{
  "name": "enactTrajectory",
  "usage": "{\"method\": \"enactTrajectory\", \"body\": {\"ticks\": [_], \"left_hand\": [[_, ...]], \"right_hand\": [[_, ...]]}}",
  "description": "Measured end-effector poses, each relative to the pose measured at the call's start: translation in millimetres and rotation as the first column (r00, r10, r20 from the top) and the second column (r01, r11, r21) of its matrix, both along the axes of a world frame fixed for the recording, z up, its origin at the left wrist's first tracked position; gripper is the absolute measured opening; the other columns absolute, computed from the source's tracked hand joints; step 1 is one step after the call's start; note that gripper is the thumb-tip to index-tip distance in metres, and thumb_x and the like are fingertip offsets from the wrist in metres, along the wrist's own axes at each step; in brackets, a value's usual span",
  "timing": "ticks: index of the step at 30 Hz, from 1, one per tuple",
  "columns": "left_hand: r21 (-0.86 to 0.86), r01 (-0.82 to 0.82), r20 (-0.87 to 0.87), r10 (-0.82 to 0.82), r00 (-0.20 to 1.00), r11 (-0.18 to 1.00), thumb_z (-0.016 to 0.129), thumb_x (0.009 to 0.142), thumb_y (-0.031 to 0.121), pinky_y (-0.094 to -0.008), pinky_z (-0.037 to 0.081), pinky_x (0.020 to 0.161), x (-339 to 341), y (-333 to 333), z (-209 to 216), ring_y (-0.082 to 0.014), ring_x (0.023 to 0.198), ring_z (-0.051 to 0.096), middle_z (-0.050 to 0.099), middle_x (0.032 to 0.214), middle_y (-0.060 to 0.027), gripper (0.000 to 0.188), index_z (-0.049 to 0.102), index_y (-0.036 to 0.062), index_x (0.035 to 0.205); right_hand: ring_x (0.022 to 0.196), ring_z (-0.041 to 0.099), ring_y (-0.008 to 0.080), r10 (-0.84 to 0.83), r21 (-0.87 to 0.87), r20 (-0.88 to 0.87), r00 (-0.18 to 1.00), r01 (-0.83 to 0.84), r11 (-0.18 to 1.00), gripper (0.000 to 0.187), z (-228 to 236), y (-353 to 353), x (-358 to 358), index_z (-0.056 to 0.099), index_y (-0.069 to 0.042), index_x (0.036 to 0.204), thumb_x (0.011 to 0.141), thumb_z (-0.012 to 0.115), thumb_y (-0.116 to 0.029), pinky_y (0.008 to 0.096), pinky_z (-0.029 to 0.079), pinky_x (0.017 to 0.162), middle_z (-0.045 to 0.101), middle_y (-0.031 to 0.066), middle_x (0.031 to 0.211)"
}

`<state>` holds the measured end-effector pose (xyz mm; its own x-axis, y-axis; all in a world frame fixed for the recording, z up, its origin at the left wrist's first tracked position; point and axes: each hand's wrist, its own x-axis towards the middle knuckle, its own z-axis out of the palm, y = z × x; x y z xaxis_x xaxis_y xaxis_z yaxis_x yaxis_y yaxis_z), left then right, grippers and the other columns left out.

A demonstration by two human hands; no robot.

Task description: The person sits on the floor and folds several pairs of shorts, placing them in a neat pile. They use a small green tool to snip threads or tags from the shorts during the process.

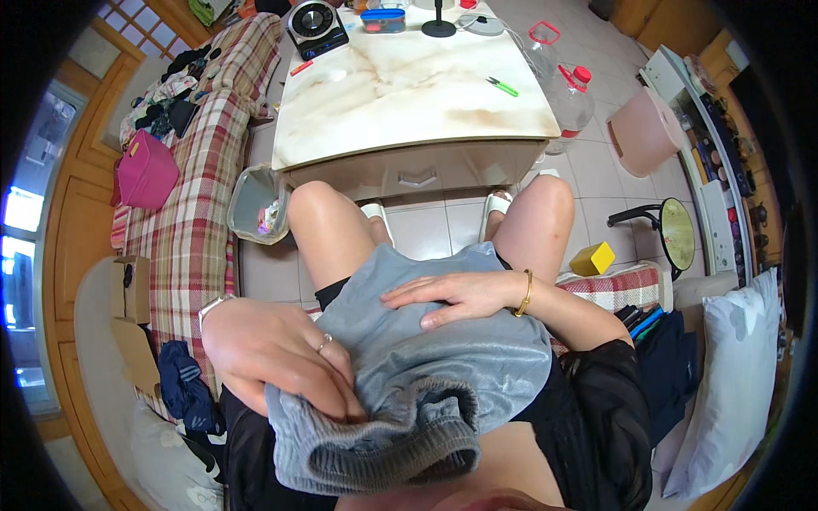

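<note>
Grey shorts (pixel 417 341) with a gathered elastic waistband (pixel 400 460) lie spread across my lap, the waistband end nearest my body. My left hand (pixel 290 353), with a ring and a bracelet, is at the waistband's left side. Its fingers are curled into the cloth there, and their tips are hidden in the folds. My right hand (pixel 460 294), a gold bangle at its wrist, rests flat on the middle of the shorts with fingers stretched out to the left.
Ahead stands a marble-patterned table (pixel 383 102) bearing a green-handled knife (pixel 503 86), a black scale-like device (pixel 317 30) and a lidded box (pixel 383 20). A lined bin (pixel 258 204) is left of my knees. Plaid sofas, a pink basket (pixel 146 170), a yellow box (pixel 592 259) and a pillow (pixel 733 375) surround me.
</note>
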<state>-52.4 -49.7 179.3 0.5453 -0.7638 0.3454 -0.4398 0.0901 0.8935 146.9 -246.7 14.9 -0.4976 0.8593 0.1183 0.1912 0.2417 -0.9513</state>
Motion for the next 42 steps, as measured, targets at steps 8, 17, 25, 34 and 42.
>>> {"method": "enactTrajectory", "body": {"ticks": [8, 17, 25, 34, 42], "left_hand": [[-0.307, -0.911, -0.919, 0.163, 0.359, 0.277, 0.046, 0.102, 0.048, -0.0410, 0.051, 0.097, 39, 31, -148, -0.0269, 0.111, 0.062, 0.062, 0.128, -0.0173, 0.058, 0.057, -0.0017, 0.128], [-0.283, -0.747, -0.900, 0.101, 0.423, 0.602, 0.055, 0.081, 0.083, -0.0419, 0.022, 0.123, -25, -8, -237, -0.0282, 0.150, 0.030, 0.028, 0.163, -0.0179, 0.122, 0.020, -0.0047, 0.158], [-0.001, -0.904, -0.851, 0.475, 0.226, 0.428, 0.080, 0.086, 0.029, -0.0363, 0.023, 0.122, -46, -24, -191, -0.0232, 0.148, 0.030, 0.033, 0.159, -0.0137, 0.098, 0.022, 0.0010, 0.159], [-0.017, -0.998, -0.677, 0.734, 0.053, 0.057, 0.070, 0.091, 0.011, -0.0308, 0.043, 0.104, 1, -3, -132, -0.0154, 0.115, 0.059, 0.061, 0.128, -0.0088, 0.057, 0.049, 0.0007, 0.142], [-0.038, -0.997, -0.473, 0.877, 0.083, 0.074, 0.070, 0.091, 0.010, -0.0241, 0.044, 0.093, 70, 85, -119, -0.0093, 0.103, 0.057, 0.064, 0.111, -0.0026, 0.040, 0.061, -0.0009, 0.128]], "right_hand": [[0.133, 0.051, 0.0296, -0.113, -0.157, -0.159, 0.981, 0.088, 0.984, 0.048, -10, -24, 12, 0.052, -0.002, 0.143, 0.105, 0.052, -0.030, 0.0390, 0.038, 0.113, 0.056, 0.0178, 0.142], [0.133, 0.052, 0.0282, -0.487, -0.593, -0.646, 0.588, 0.015, 0.805, 0.050, -64, -58, 24, 0.051, -0.001, 0.144, 0.106, 0.049, -0.033, 0.0398, 0.038, 0.113, 0.055, 0.0168, 0.144], [0.133, 0.052, 0.0270, -0.528, -0.704, -0.567, 0.632, -0.039, 0.709, 0.051, -63, -56, 44, 0.049, 0.000, 0.144, 0.106, 0.047, -0.035, 0.0406, 0.039, 0.114, 0.054, 0.0160, 0.146], [0.133, 0.053, 0.0257, -0.712, -0.745, -0.587, 0.386, 0.086, 0.661, 0.054, -44, -90, 110, 0.048, 0.000, 0.145, 0.107, 0.044, -0.038, 0.0414, 0.040, 0.114, 0.053, 0.0150, 0.148], [0.118, 0.062, 0.0173, -0.829, -0.529, -0.523, 0.196, 0.688, 0.497, 0.045, 12, -31, 144, 0.056, 0.000, 0.134, 0.096, 0.066, -0.023, 0.0370, 0.048, 0.101, 0.067, 0.0094, 0.126]]}}
